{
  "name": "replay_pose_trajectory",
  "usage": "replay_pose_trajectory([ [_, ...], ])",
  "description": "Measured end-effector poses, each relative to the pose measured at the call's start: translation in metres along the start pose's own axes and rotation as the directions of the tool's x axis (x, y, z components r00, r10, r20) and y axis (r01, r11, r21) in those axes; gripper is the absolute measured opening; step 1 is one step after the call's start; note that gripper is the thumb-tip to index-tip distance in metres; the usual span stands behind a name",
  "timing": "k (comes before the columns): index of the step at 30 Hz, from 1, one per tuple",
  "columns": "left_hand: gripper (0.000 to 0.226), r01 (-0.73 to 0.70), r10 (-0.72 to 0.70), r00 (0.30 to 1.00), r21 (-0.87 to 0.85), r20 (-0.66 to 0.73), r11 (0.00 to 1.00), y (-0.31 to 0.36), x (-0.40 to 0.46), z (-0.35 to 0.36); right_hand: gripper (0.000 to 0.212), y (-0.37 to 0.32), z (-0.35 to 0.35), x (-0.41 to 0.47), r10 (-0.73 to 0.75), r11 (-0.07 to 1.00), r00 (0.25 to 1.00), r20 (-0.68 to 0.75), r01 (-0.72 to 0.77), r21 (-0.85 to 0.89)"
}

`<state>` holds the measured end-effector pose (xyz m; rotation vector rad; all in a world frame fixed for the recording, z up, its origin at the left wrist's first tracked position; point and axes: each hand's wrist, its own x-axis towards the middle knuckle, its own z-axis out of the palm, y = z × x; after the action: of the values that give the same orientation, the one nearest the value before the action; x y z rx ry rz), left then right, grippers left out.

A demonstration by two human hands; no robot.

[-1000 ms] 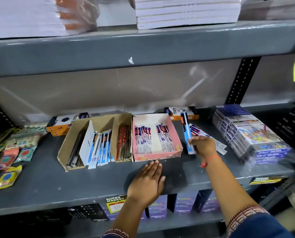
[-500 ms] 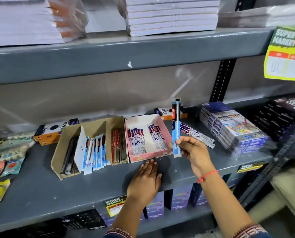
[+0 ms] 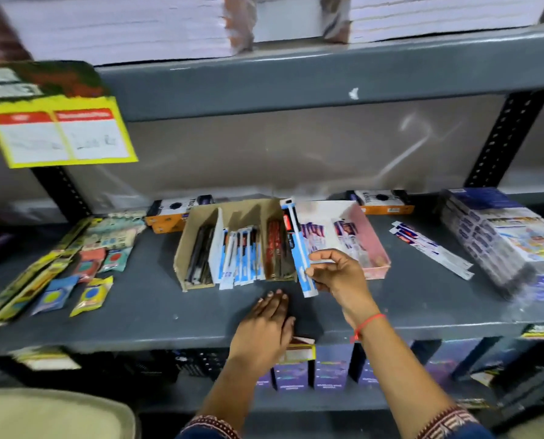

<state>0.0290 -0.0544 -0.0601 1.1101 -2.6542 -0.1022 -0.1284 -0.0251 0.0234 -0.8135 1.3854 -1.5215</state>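
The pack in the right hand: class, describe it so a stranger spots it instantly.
On the grey metal shelf, a brown cardboard box sits beside a pink box. At their join the right hand pinches a long blue-and-white pack. Unlike packs in the boxes, it alone is lifted.

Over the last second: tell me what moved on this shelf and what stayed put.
The right hand, gripping the blue-and-white pack throughout, lifted it from beside the loose packs right of the pink box and carried it left. It now tilts in front of where the pink box meets the cardboard box. The left hand stayed flat on the shelf; boxes and loose packs unmoved.
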Motion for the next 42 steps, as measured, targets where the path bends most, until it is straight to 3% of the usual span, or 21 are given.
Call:
replay_pose_trajectory([
  [3, 0.045, 0.055, -0.053, 0.998, 0.040, -0.030, 0.998, -0.027, -0.021, -0.015, 0.037, 0.013, 0.039, 0.000, 0.004, 0.995, 1.000, 0.025, -0.001, -0.099],
  [6, 0.038, 0.069, -0.062, 0.994, 0.070, -0.089, 0.995, -0.051, -0.037, -0.025, 0.026, 0.020, 0.068, 0.002, -0.009, 0.965, 1.000, 0.030, 0.016, -0.262],
  [14, 0.040, 0.199, -0.196, 0.977, 0.026, -0.086, 0.980, -0.111, -0.062, -0.036, 0.030, 0.017, 0.109, 0.019, -0.029, 0.769, 0.997, -0.078, -0.027, -0.639],
  [22, 0.052, 0.237, -0.236, 0.971, 0.015, -0.048, 0.971, -0.145, -0.062, -0.040, 0.032, 0.023, 0.148, 0.027, -0.010, 0.360, 0.998, -0.067, -0.059, -0.931],
  [29, 0.054, 0.238, -0.236, 0.970, 0.018, -0.061, 0.971, -0.138, -0.061, -0.053, 0.032, 0.030, 0.158, 0.038, 0.000, 0.017, 1.000, -0.015, -0.015, -1.000],
  [37, 0.055, 0.254, -0.256, 0.966, -0.032, -0.047, 0.967, -0.140, -0.065, -0.053, 0.034, 0.026, 0.170, 0.046, 0.007, -0.159, 1.000, -0.002, -0.001, -0.987],
  [42, 0.055, 0.282, -0.283, 0.959, -0.044, -0.025, 0.958, -0.140, -0.064, -0.055, 0.038, 0.021, 0.172, 0.040, -0.015, -0.155, 1.000, 0.020, 0.018, -0.988],
])
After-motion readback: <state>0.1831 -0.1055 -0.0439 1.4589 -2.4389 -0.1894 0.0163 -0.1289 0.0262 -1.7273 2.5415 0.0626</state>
